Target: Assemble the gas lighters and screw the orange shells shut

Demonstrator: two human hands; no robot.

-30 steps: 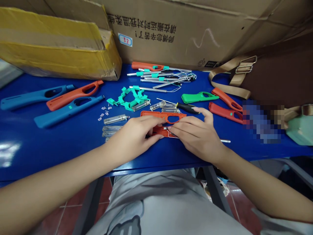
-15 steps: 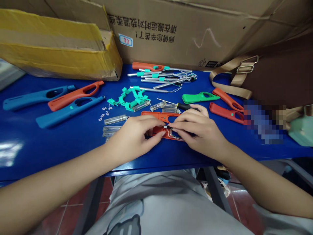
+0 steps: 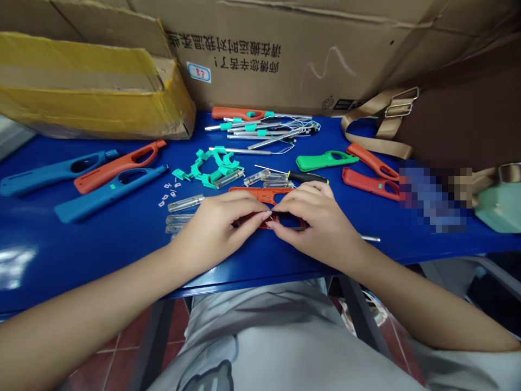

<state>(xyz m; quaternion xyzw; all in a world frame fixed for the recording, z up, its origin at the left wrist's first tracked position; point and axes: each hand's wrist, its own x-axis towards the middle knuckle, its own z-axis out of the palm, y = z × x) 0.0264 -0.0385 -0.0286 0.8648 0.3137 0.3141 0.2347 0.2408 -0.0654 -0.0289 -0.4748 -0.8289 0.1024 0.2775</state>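
An orange lighter casing half [image 3: 260, 192] lies on the blue table under my hands. My left hand [image 3: 223, 222] pinches the end of a small white part [image 3: 267, 213] above the casing, mostly hidden by the fingertips. From the other side, my right hand [image 3: 321, 220] grips a small black part [image 3: 279, 214] that meets the white one. Below the fingers, more orange casing [image 3: 269, 224] shows. A silver tube [image 3: 371, 238] sticks out beyond my right hand. Right behind that hand lies a screwdriver with a black handle [image 3: 309, 177].
Clear fuel tanks [image 3: 185, 203], teal clips [image 3: 209, 176] and tiny white pieces [image 3: 165, 196] lie nearby. Several metal tubes with wires [image 3: 260, 130] are piled at the back. Blue casings [image 3: 109, 195] lie left, a green casing [image 3: 325, 160] right. Cardboard boxes [image 3: 244, 81] stand behind.
My fingertips have closed in tighter round the small white part, now mostly covered. The view has shifted slightly, and the silver tube's end now shows to the right of my right hand.
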